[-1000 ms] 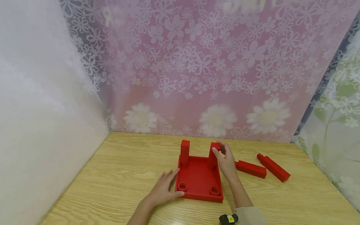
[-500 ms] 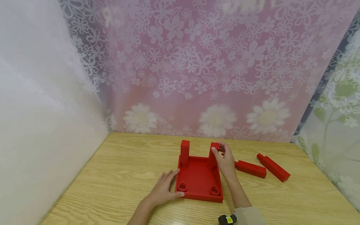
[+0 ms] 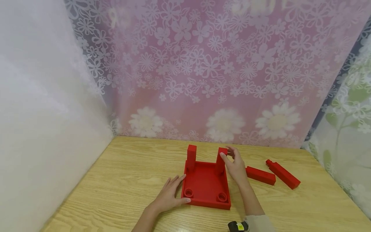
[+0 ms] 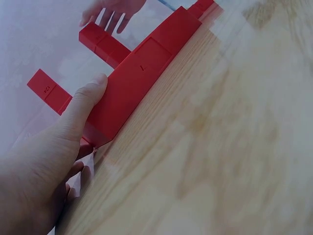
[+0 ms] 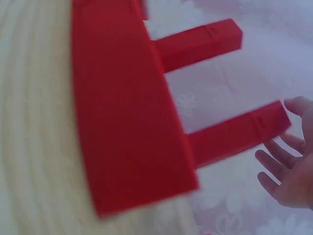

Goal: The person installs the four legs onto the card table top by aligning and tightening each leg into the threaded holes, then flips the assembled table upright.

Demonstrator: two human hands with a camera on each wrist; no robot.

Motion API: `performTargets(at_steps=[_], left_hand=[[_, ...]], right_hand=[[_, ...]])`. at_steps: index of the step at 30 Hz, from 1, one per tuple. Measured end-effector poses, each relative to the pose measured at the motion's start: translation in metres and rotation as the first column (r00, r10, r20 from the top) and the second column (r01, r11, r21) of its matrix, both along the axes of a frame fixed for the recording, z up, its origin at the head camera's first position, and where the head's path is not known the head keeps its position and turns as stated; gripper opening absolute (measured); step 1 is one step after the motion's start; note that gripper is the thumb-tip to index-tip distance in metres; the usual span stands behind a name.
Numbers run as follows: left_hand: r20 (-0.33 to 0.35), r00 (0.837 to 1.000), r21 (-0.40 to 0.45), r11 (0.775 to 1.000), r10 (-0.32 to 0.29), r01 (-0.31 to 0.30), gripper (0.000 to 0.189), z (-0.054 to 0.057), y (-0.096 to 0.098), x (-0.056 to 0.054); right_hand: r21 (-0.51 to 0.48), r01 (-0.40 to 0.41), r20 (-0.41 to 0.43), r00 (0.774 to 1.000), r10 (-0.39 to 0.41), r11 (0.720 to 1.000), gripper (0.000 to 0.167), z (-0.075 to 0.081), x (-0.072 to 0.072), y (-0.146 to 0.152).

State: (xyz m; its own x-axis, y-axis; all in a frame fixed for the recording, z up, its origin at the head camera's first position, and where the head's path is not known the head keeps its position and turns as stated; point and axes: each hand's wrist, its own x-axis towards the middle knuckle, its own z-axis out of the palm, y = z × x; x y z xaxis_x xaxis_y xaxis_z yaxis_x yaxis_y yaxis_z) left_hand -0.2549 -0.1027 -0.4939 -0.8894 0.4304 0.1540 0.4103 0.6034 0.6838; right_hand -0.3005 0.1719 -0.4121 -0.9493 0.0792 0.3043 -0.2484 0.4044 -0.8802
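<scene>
A red tabletop (image 3: pixel 205 183) lies upside down on the wooden table, its raised rim facing up. Two square red legs stand upright at its far corners, a left leg (image 3: pixel 191 158) and a right leg (image 3: pixel 221 163). Round sockets (image 3: pixel 188 193) show at both near corners. My left hand (image 3: pixel 168 196) holds the near left corner, thumb on the front wall and fingers along the left side. In the right wrist view, my right hand (image 5: pixel 293 161) pinches the top end of the right leg between thumb and fingers.
Two loose red legs lie to the right on the wooden table (image 3: pixel 139 167), a nearer leg (image 3: pixel 261 176) and a farther leg (image 3: pixel 282 174) with a notched peg end. A flowered pink curtain (image 3: pixel 179 80) hangs behind, and a white sheet (image 3: pixel 52 96) borders the left.
Both hands keep their places on the tabletop and the right leg. The whole head view has shifted very slightly.
</scene>
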Motion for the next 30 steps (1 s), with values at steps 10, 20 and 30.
performTargets(at_steps=[10,20,30], left_hand=[[0.022,1.0,-0.011,1.0,0.019,-0.019,0.089,-0.001,0.001,0.001],[0.035,0.999,-0.009,1.0,0.019,-0.019,0.09,-0.001,-0.001,0.0],[0.034,0.999,-0.005,1.0,0.016,-0.016,0.089,-0.003,0.0,-0.001]], right_hand=[[0.203,-0.018,-0.024,0.999,0.023,0.979,0.05,0.012,0.011,0.053],[0.475,-0.031,0.011,1.0,0.029,0.88,0.047,-0.004,0.026,0.115],[0.6,-0.058,0.072,0.997,0.019,0.798,0.052,-0.036,0.021,0.151]])
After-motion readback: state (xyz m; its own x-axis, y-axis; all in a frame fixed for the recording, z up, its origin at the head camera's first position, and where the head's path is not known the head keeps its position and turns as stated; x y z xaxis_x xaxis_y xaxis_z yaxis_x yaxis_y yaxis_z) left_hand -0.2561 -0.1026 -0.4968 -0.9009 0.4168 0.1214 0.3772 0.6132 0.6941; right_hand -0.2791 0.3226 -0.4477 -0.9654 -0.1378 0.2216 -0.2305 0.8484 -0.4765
